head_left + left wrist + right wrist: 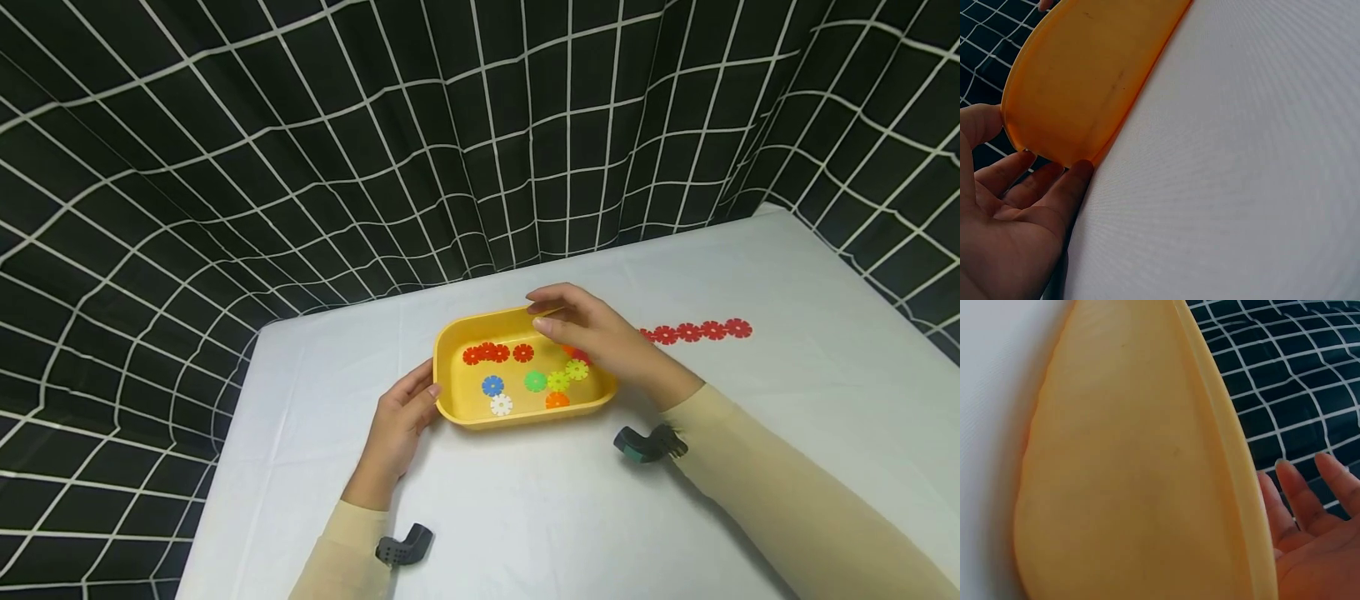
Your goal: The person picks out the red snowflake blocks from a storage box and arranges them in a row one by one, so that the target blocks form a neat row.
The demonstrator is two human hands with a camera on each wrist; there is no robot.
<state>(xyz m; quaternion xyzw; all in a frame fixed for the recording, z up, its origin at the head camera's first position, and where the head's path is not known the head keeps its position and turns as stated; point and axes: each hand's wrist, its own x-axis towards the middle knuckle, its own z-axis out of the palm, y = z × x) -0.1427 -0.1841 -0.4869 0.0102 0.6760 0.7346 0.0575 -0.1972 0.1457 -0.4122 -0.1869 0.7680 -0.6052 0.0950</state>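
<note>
A yellow plastic tray (pixel 465 421) sits on the white table, holding several small snowflake-shaped discs. Among them are red discs (pixel 523 352), a blue disc (pixel 492 385), a white disc (pixel 501 405), a green disc (pixel 536 381) and an orange disc (pixel 557 400). My left hand (pixel 405 417) holds the tray's left end, thumb at the rim and fingertips against the outer wall. Over the tray's right back part is my right hand (pixel 592 329), its fingers loosely bent and nothing visible in them. It partly covers discs at that end.
To the right of the tray, a row of joined red discs (pixel 689 332) lies on the white tablecloth (pixel 510 508); my right hand hides its near end. A black curtain with a white grid (pixel 480 150) hangs behind the table and at both sides.
</note>
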